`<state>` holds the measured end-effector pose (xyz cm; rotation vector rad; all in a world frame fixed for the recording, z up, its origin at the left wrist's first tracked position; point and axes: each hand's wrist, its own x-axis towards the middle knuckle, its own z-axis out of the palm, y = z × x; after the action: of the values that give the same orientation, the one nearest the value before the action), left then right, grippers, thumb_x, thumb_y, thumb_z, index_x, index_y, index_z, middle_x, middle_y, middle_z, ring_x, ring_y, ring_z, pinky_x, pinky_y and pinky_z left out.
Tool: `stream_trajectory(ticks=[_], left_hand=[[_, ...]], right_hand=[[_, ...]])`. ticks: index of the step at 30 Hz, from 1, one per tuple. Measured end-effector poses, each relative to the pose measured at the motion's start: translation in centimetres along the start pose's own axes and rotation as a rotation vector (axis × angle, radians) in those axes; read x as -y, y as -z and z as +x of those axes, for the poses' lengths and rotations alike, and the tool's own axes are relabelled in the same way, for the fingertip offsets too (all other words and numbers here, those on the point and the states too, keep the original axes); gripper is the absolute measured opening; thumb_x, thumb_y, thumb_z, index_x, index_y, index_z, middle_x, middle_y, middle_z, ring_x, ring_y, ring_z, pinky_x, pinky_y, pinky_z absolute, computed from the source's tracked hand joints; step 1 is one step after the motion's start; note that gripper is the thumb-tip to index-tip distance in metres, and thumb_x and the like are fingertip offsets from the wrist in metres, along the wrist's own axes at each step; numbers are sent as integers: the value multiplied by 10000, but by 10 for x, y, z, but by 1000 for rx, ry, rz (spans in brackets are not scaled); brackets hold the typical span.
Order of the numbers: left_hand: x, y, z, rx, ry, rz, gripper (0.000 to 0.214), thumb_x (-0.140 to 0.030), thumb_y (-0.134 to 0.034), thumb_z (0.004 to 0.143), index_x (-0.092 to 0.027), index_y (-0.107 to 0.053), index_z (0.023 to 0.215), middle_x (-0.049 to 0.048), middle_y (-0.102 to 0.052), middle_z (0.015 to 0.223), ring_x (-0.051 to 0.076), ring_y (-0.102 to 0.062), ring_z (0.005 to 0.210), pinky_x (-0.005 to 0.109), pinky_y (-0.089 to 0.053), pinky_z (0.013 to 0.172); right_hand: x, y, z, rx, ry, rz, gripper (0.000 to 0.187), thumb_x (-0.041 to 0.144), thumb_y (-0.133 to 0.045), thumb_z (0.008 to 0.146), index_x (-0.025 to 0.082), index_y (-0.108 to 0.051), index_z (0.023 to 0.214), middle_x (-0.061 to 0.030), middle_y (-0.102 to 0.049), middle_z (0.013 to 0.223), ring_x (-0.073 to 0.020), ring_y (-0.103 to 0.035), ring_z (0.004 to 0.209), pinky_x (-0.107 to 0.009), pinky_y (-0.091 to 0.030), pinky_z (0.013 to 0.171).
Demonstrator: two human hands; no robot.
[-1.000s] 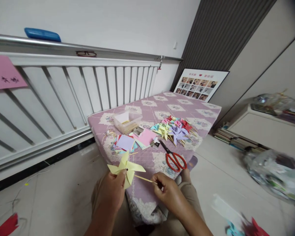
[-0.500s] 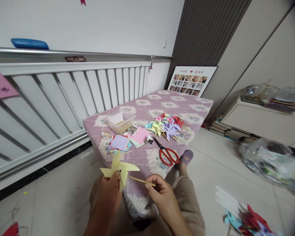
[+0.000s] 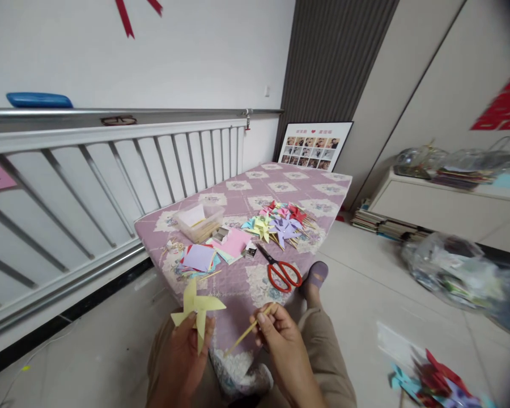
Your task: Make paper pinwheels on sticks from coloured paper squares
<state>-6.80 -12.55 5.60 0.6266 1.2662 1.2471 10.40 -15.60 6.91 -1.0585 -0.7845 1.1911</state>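
Observation:
A pale yellow paper pinwheel [image 3: 200, 303] is pinched in my left hand [image 3: 187, 345], its blades spread above my fingers and its centre partly behind the thumb. My right hand [image 3: 283, 340] grips a thin wooden stick [image 3: 244, 335] between thumb and fingers, the stick slanting down to the left. Pinwheel and stick are apart. Beyond my hands, scissors [image 3: 283, 276] with red handles lie on the patterned cloth, close to a small box of pins [image 3: 250, 250]. A stack of coloured paper squares [image 3: 199, 258] rests to their left.
Finished pinwheels [image 3: 283, 226] are heaped on the cloth-covered surface [image 3: 242, 198], with a clear plastic box [image 3: 199, 222] and pink paper [image 3: 233, 242] nearby. A white railing [image 3: 153, 164] runs along the left. More pinwheels [image 3: 442, 377] and a plastic bag [image 3: 454, 272] are at right.
The stick has come away from the yellow pinwheel; its free end now points down to the left. My left hand has tilted the pinwheel, and the view has shifted slightly.

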Motion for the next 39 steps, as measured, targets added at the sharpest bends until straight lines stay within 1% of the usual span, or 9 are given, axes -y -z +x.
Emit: stream_trajectory(ticks=[5, 9, 13, 16, 20, 25, 31, 35, 39], left_hand=[[5, 5, 6, 10, 126, -253, 56, -237, -536, 776, -260, -579, 804, 2, -721, 813, 205, -672, 924, 374, -511, 927], [9, 7, 8, 22, 145, -246, 36, -261, -548, 781, -262, -577, 804, 8, -717, 825, 208, -664, 946, 374, -509, 927], [10, 9, 9, 21, 112, -152, 31, -287, -554, 778, -262, -567, 790, 21, -717, 826, 219, -664, 949, 394, -509, 919], [8, 10, 9, 26, 85, -66, 88, -343, -600, 757, -263, -565, 771, 40, -721, 828, 247, -655, 981, 401, -511, 905], [8, 9, 8, 34, 67, -37, 117, -364, -617, 749, -260, -564, 753, 47, -724, 829, 255, -651, 992, 396, -514, 894], [12, 11, 8, 64, 89, -138, 53, -291, -611, 740, -261, -572, 760, 13, -725, 841, 223, -670, 930, 389, -513, 906], [14, 10, 7, 88, 144, -271, 19, -262, -587, 767, -272, -592, 782, -30, -720, 820, 170, -677, 860, 359, -500, 942], [9, 8, 2, 74, 206, -387, 72, -194, -573, 774, -262, -594, 763, -62, -706, 739, 119, -661, 702, 331, -500, 936], [4, 8, -1, 42, 191, -341, 82, -181, -549, 776, -246, -584, 739, -53, -682, 662, 128, -656, 661, 348, -507, 915]], right_hand=[[1, 2, -4, -3, -33, 23, 307, 483, -676, 749, 205, -554, 709, 38, -546, 616, -96, -444, 498, -203, -366, 462], [-3, 4, -5, 11, -32, 29, 304, 472, -666, 764, 199, -545, 707, 48, -525, 607, -81, -430, 475, -206, -362, 476], [-3, 5, -6, 9, -27, 16, 322, 484, -668, 757, 197, -537, 692, 62, -482, 577, -79, -418, 471, -206, -347, 484], [-3, 5, -8, 8, -23, 16, 324, 485, -661, 762, 198, -531, 687, 73, -441, 560, -78, -387, 473, -201, -326, 478], [-5, 6, -8, -6, -23, 12, 324, 478, -663, 762, 200, -515, 682, 84, -393, 549, -77, -333, 484, -195, -291, 474], [-8, 7, -8, -34, -41, 17, 325, 476, -674, 749, 206, -505, 686, 84, -386, 560, -79, -321, 495, -196, -272, 474], [-4, 5, -7, -53, -154, 130, 348, 487, -699, 711, 209, -493, 676, 97, -394, 507, -65, -282, 429, -194, -224, 429], [2, 4, -4, -87, -182, 229, 358, 477, -722, 687, 207, -488, 657, 92, -435, 506, -61, -303, 422, -191, -227, 417], [7, 8, 0, -117, -188, 278, 359, 470, -744, 671, 205, -501, 670, 83, -472, 526, -63, -342, 436, -184, -255, 417]])
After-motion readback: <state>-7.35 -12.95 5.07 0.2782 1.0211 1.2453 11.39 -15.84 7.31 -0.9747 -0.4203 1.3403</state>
